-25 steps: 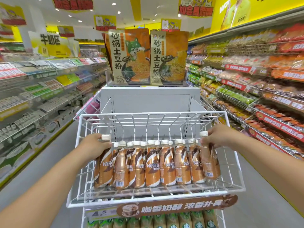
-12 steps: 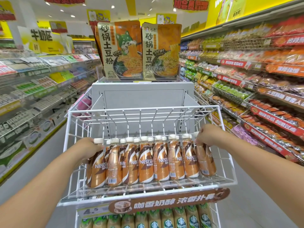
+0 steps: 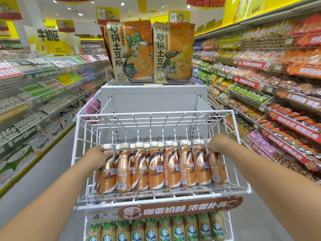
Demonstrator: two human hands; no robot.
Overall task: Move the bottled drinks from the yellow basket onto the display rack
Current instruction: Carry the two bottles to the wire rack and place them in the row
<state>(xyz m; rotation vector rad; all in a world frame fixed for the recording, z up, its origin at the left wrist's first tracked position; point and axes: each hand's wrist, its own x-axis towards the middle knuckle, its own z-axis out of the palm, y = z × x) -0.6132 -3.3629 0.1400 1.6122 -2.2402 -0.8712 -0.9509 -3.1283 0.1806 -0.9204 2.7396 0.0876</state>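
A white wire display rack (image 3: 232,136) stands straight ahead. Its top shelf holds a tight row of several copper-brown Nescafe bottled drinks (image 3: 156,167) with white caps, two deep, near the front edge. My left hand (image 3: 99,157) is wrapped around the leftmost bottle (image 3: 106,174) of the row. My right hand (image 3: 217,145) grips the neck of the rightmost bottle (image 3: 218,169). Both end bottles lean slightly inward against the row. No yellow basket is in view.
A lower shelf carries green-labelled Starbucks bottles (image 3: 156,230) under a brown promo sign (image 3: 180,208). Two noodle packs (image 3: 149,53) stand on top of the grey back panel (image 3: 152,101). Stocked shelves line the aisles on the left (image 3: 34,94) and right (image 3: 278,94).
Both hands stay on the end bottles of the row. The row sits a little tighter and the view has shifted slightly; the bottles stay on the shelf.
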